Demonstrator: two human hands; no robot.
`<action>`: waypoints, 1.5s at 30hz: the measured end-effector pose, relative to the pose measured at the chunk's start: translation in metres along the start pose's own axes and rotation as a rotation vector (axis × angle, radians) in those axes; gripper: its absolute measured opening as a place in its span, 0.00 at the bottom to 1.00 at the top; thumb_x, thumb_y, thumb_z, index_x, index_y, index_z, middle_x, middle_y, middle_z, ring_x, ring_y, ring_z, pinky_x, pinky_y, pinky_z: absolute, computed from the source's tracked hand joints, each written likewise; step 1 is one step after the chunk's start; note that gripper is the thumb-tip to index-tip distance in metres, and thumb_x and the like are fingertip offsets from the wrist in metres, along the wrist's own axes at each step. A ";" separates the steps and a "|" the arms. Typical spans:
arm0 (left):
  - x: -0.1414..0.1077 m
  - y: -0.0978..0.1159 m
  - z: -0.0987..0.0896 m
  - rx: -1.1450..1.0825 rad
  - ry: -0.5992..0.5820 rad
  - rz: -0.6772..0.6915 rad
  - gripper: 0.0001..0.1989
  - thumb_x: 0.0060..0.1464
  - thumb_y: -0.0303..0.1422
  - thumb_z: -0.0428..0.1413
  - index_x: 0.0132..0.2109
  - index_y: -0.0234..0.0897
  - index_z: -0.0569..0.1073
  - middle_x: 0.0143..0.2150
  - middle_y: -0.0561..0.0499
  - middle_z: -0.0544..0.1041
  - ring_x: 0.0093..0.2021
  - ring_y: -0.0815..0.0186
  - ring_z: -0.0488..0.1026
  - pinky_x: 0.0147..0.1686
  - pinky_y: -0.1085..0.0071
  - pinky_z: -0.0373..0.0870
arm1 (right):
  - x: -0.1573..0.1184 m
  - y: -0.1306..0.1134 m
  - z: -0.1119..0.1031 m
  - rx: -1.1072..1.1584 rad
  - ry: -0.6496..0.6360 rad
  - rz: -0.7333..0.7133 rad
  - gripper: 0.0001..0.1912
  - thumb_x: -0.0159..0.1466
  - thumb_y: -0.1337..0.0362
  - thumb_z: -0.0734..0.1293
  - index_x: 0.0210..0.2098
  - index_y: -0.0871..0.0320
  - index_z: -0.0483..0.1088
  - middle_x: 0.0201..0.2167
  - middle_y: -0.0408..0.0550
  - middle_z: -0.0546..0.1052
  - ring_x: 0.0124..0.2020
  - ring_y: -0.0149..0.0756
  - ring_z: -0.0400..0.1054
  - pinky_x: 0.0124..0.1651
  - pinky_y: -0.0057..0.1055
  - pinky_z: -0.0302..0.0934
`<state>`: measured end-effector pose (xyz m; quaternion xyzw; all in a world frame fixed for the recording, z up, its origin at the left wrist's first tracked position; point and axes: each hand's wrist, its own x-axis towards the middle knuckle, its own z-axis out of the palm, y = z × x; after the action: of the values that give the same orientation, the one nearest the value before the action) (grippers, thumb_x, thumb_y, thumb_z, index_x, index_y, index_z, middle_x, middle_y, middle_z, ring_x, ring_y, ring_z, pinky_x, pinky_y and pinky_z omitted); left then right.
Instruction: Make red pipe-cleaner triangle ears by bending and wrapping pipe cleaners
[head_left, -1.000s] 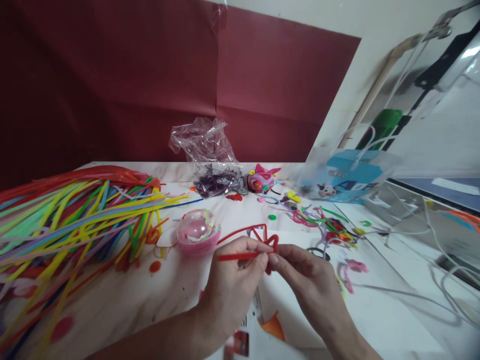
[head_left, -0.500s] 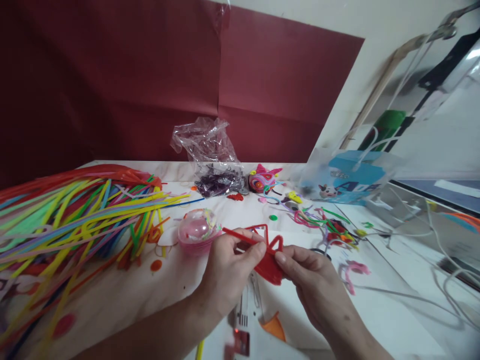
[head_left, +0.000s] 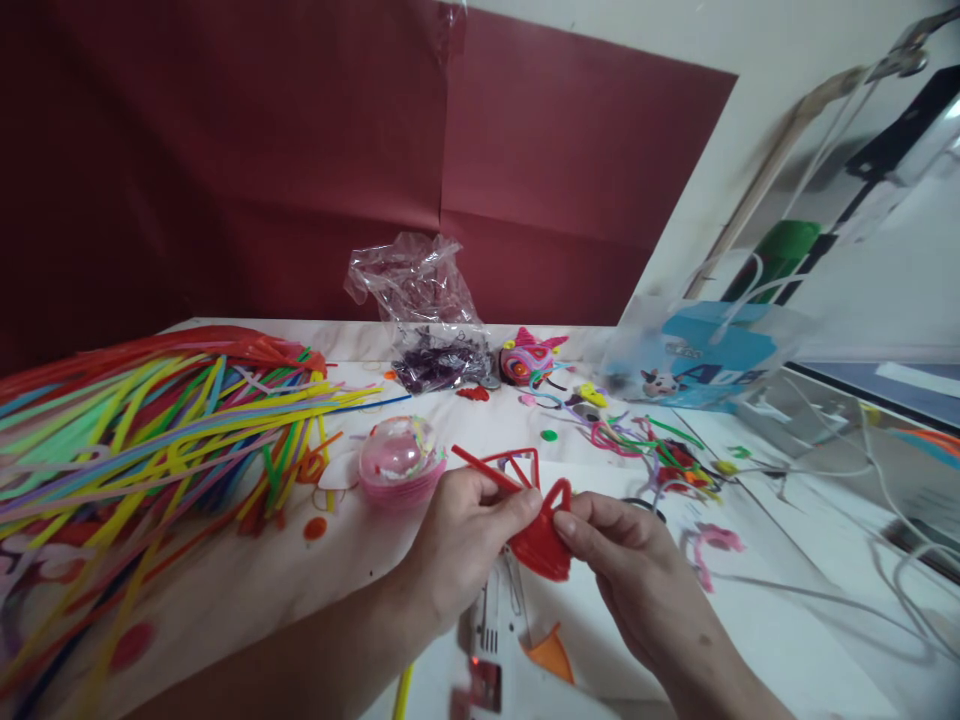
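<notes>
A red piece [head_left: 541, 545] made of bent fuzzy stems hangs between my two hands above the table. My left hand [head_left: 469, 530] pinches it from the left between thumb and fingers, and a straight stem end and an angular loop stick out above that hand. On the right side, my right hand [head_left: 619, 545] has its thumb and forefinger closed on the piece, beside a small upright loop. Below the hands lies a white glue gun [head_left: 489, 630] with a small red light, and an orange piece [head_left: 553, 655] is beside it.
A heap of coloured stems [head_left: 172, 420] covers the left. Pink stacked bowls [head_left: 401, 480] stand near my left hand. Behind are a clear plastic bag [head_left: 431, 330] and a colourful wrapped ball [head_left: 526, 360]. Stem scraps, cables and a blue-white bag [head_left: 705, 350] lie to the right.
The red piece has turned a little and its filled part hangs slightly lower. Both hands keep their hold and have barely moved. The view has shifted slightly.
</notes>
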<state>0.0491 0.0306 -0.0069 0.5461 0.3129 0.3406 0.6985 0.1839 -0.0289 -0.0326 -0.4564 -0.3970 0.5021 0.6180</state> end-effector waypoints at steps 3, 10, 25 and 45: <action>0.000 0.001 -0.001 0.044 0.013 0.014 0.13 0.45 0.37 0.57 0.24 0.29 0.72 0.20 0.49 0.73 0.22 0.67 0.70 0.24 0.72 0.64 | 0.000 -0.001 -0.001 -0.018 -0.038 0.002 0.12 0.53 0.61 0.72 0.19 0.61 0.71 0.18 0.42 0.71 0.22 0.29 0.60 0.29 0.27 0.55; -0.001 0.003 0.001 0.030 0.006 0.034 0.09 0.46 0.33 0.56 0.25 0.30 0.74 0.20 0.49 0.74 0.23 0.67 0.71 0.26 0.72 0.66 | 0.002 -0.001 0.002 -0.119 0.079 -0.065 0.12 0.51 0.59 0.73 0.25 0.60 0.69 0.20 0.41 0.70 0.23 0.30 0.62 0.27 0.26 0.58; -0.009 -0.007 0.004 0.292 0.039 0.255 0.14 0.54 0.30 0.49 0.22 0.34 0.69 0.21 0.52 0.70 0.26 0.68 0.68 0.29 0.74 0.64 | -0.002 0.001 0.006 -0.335 0.148 -0.139 0.15 0.52 0.53 0.70 0.22 0.60 0.71 0.20 0.45 0.73 0.24 0.33 0.64 0.28 0.28 0.59; -0.007 0.001 0.008 -0.021 0.094 0.076 0.03 0.45 0.28 0.56 0.28 0.31 0.71 0.21 0.51 0.74 0.21 0.66 0.73 0.24 0.69 0.71 | 0.002 0.007 -0.002 -0.110 0.041 -0.032 0.13 0.52 0.58 0.72 0.21 0.62 0.71 0.19 0.42 0.70 0.23 0.28 0.59 0.29 0.25 0.55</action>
<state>0.0515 0.0212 -0.0039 0.5337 0.3208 0.3955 0.6752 0.1844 -0.0265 -0.0399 -0.4936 -0.4184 0.4602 0.6080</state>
